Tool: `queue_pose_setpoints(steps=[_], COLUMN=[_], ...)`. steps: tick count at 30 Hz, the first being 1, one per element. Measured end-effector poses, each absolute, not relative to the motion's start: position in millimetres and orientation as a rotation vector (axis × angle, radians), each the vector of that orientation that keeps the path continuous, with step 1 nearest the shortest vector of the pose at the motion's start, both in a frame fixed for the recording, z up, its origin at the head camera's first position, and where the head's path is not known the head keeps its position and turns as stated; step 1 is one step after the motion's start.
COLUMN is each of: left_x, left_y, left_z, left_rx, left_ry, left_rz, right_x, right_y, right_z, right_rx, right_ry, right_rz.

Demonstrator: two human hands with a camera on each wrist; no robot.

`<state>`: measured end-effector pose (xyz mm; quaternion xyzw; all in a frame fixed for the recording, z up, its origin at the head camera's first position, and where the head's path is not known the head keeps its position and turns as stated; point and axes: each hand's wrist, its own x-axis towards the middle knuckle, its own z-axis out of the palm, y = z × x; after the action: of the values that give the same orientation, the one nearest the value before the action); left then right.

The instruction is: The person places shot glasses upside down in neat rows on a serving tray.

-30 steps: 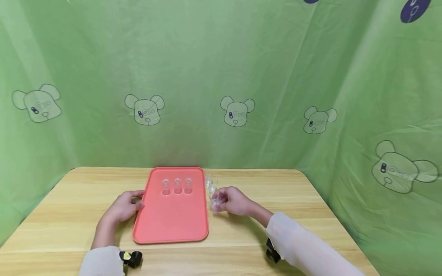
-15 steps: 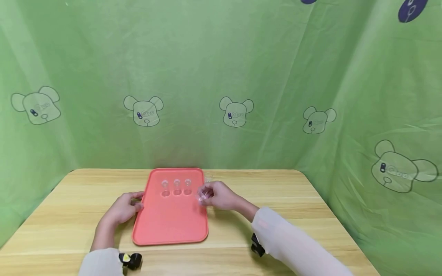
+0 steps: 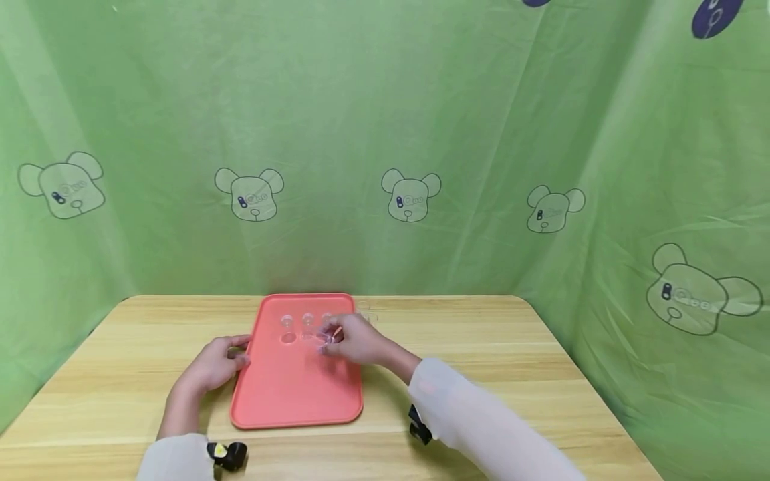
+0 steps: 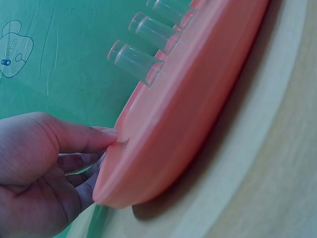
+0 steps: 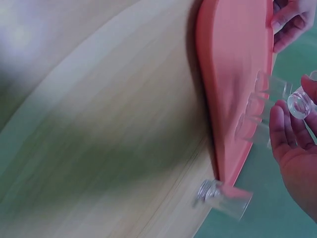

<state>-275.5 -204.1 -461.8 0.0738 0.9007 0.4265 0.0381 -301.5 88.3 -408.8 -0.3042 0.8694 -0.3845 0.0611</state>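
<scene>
Item: small clear cup [image 5: 299, 105], one. Location: in the right grip [image 3: 355, 339], over the red tray [image 3: 295, 401]. Grip state: fingers drawn in narrow, pinching the cup.
Handling, as judged: light, stiff, smooth-walled; slippery if damp. Glass or hard plastic, cannot tell which; treat as breakable. Best hold: thumb and fingertips on opposite side walls, lightly, leaving the base free for setting down.

Item: standing cups [image 4: 140, 64], three, clear, in a row on the tray, just beyond the right grip. Judged easy to tip by a knock; the gaps between are small, so fingers are best kept to the near side.

Item: spare cup [image 5: 225, 198], at least one, upright on the bench [image 3: 481, 361], just outside the tray, right of and beyond the right grip.

Item: tray, one, raised rim, apparently rigid. Left grip [image 3: 210, 364]: thumb and fingers holding its left edge. Judged light enough to slide; the rim is the place to steady it.
</scene>
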Motion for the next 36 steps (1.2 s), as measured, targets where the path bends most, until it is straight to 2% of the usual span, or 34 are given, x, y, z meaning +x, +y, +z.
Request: queue_pose_setpoints(steps=[18,36], left_x=[-275.4,-276.8], left_y=[-204.3,-205.3], left_z=[-461.4,-460.7], left_rx=[0.232,0.239], left_ry=[2.757,2.742], left_rz=[1.318,1.333], right_x=[-306.7,-305.6], right_y=[53.1,29.6], right_z=[-411.4,-425.2], right_rx=[-0.956,-0.872], right_ry=[2.593,2.622], right_rz=[-1.312,-1.456])
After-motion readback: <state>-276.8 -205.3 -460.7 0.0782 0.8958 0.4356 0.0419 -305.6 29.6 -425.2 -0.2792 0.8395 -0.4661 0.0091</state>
